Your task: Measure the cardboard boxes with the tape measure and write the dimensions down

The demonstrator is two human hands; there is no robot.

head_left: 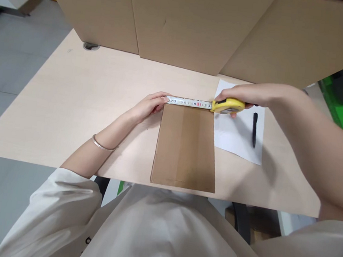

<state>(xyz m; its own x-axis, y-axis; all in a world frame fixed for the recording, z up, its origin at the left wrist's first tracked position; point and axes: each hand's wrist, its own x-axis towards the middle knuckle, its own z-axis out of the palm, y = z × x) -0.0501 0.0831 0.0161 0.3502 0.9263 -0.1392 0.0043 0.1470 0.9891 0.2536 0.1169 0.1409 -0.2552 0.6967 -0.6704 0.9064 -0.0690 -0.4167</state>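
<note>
A flat brown cardboard box (184, 150) lies on the light wooden table, its near edge at the table's front. Along its far edge runs the white blade of a yellow tape measure (229, 105), pulled out across the box's width. My right hand (245, 96) is wrapped around the tape measure's case at the box's far right corner. At the far left corner, the fingers of my left hand (153, 104) pinch the blade's end against the box. Some of the right fingers are hidden behind the case.
Under and beside the tape measure lies a white paper sheet (234, 139) with a black pen (254, 130) on it. Large cardboard boxes (185, 23) stand along the table's back. A round cable hole (91, 47) is at the far left of the table (78, 106).
</note>
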